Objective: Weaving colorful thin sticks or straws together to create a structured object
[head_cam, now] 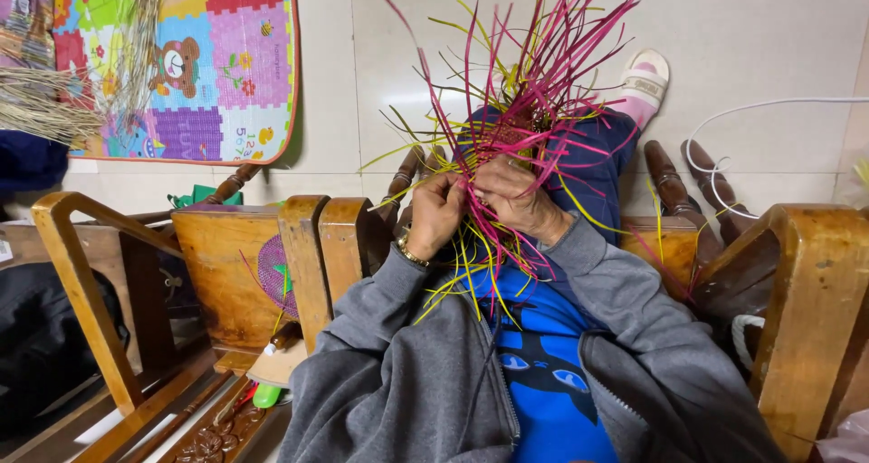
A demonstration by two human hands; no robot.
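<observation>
Grey sleeves [425, 372] frame the lap; left hand [434, 214] and right hand [516, 199] both pinch the pink and yellow strips [520, 110] at the woven knot above the knees. Best keep tension even, strands flat.

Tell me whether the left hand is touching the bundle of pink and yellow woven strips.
Touching: the head view shows the left hand gripping the pink and yellow strips.

Pale tiled floor [380, 74] lies beneath carved wooden chairs [235, 264], with a colourful foam play mat [217, 65] spread nearby.
</observation>
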